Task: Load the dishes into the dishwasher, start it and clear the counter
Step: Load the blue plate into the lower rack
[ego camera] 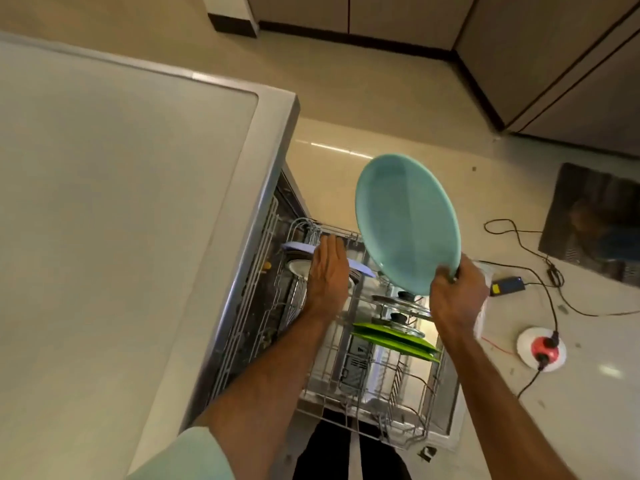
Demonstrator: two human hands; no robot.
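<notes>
While right hand (457, 292) pinches lower rim of teal plate (408, 223), tilted at frame centre above pulled-out dishwasher rack (367, 375), left hand (327, 271) lies flat, fingers spread, grip empty, over lavender plate (360, 266) in rack. Green plates (394, 341) stand lower centre. Tabletop (121, 202) fills left.

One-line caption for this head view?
Right hand holds a teal plate above the pulled-out dishwasher rack; left hand reaches into it.
</notes>
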